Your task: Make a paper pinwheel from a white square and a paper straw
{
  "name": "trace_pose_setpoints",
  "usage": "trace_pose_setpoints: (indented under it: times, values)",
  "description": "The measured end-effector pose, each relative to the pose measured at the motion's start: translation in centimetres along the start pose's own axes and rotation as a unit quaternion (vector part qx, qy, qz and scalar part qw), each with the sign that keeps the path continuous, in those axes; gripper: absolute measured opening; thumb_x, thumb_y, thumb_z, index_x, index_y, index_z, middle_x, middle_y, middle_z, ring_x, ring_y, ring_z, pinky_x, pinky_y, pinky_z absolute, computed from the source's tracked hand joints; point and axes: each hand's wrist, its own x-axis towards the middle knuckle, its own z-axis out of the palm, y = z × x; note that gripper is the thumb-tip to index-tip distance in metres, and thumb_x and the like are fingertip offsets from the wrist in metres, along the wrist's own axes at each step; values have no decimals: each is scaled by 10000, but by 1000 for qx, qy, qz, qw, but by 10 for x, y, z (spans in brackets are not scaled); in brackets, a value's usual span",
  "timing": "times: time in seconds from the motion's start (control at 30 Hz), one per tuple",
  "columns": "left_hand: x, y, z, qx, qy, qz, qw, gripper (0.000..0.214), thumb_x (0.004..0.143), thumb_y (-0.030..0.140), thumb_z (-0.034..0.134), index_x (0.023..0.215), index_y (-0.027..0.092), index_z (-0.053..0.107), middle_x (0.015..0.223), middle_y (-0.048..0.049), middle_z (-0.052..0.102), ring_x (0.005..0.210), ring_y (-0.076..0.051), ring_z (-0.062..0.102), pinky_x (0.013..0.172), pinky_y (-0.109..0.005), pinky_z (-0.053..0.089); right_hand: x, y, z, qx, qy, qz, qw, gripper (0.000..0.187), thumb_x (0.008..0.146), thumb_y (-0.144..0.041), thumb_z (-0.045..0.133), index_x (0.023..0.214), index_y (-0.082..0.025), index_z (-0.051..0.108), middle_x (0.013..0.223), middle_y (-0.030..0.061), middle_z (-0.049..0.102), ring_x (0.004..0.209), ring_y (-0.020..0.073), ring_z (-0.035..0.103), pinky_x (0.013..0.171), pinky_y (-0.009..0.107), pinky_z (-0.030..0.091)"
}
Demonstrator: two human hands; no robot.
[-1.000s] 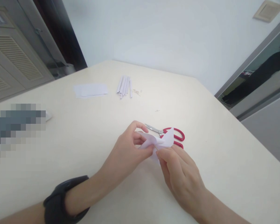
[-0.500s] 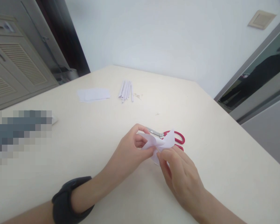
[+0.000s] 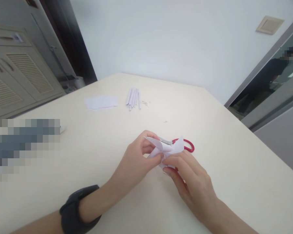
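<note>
A white paper pinwheel (image 3: 177, 148) with curled blades is between my hands, above the table. My left hand (image 3: 139, 156) pinches it near the middle, thumb in front and fingers behind. My right hand (image 3: 191, 180) is closed at its lower right, with paper showing between the thumb and forefinger. A thin pale piece shows by those fingertips, too small to make out. Just behind the pinwheel lies a pair of scissors (image 3: 189, 145) with red handles, partly covered by the paper and my right hand.
On the table (image 3: 107, 143) lie a stack of white paper sheets (image 3: 101, 102), several white paper tubes (image 3: 134, 98) and small thin pieces (image 3: 145, 104) beside them. One more small piece (image 3: 165, 121) lies nearer. A blurred-out object (image 3: 24, 139) is at left. A person (image 3: 263, 78) shows at far right.
My right thumb and forefinger have shifted on the pinwheel; the thumb is lower and slightly apart from the forefinger. My right hand now covers the lower scissor handle. The view has tilted slightly.
</note>
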Motion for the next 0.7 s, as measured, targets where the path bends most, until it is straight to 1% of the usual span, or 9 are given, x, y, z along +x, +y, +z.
trace_pose_setpoints:
  times: [0.13, 0.23, 0.33, 0.43, 0.53, 0.7]
  values:
    - [-1, 2, 0, 8, 13, 13, 1000, 229, 754, 155, 563, 957, 225, 483, 870, -12, 666, 858, -181, 646, 704, -271, 491, 2, 1, -2, -21, 41, 0, 999, 82, 821, -95, 595, 833, -171, 567, 734, 26, 601, 712, 153, 523, 623, 286, 394]
    - [-1, 3, 1, 12, 27, 12, 999, 222, 745, 166, 564, 949, 217, 491, 860, -21, 666, 837, -188, 651, 680, -273, 497, 2, 1, -4, -47, 70, -2, 996, 84, 798, -111, 630, 786, -170, 571, 722, 31, 601, 724, 166, 530, 644, 302, 387]
    - [-1, 3, 1, 14, 31, 13, 999, 212, 750, 177, 564, 946, 217, 492, 863, -25, 668, 826, -187, 652, 661, -268, 498, 3, 0, -5, -79, 88, -19, 993, 102, 782, -85, 637, 770, -170, 582, 705, 28, 607, 709, 160, 535, 632, 299, 367]
    - [-1, 3, 0, 14, 27, 15, 999, 247, 760, 183, 565, 990, 227, 488, 903, -28, 670, 862, -190, 649, 685, -273, 501, 4, 0, -5, -101, 97, -38, 989, 136, 765, -44, 633, 783, -172, 590, 694, 17, 615, 688, 146, 532, 613, 289, 345]
    - [-1, 2, -1, 15, 24, 12, 1000, 305, 769, 174, 556, 1057, 236, 475, 953, -33, 666, 904, -191, 641, 717, -280, 503, 4, 1, -5, -113, 99, -43, 988, 159, 757, -26, 628, 812, -172, 597, 708, 15, 622, 686, 141, 531, 612, 286, 337]
    - [-1, 1, -1, 26, 23, 9, 999, 310, 764, 171, 551, 1061, 232, 484, 954, -36, 666, 905, -197, 642, 732, -300, 505, 4, 3, -5, -125, 95, -51, 986, 152, 777, -40, 605, 825, -183, 590, 709, 9, 609, 666, 134, 517, 618, 285, 337]
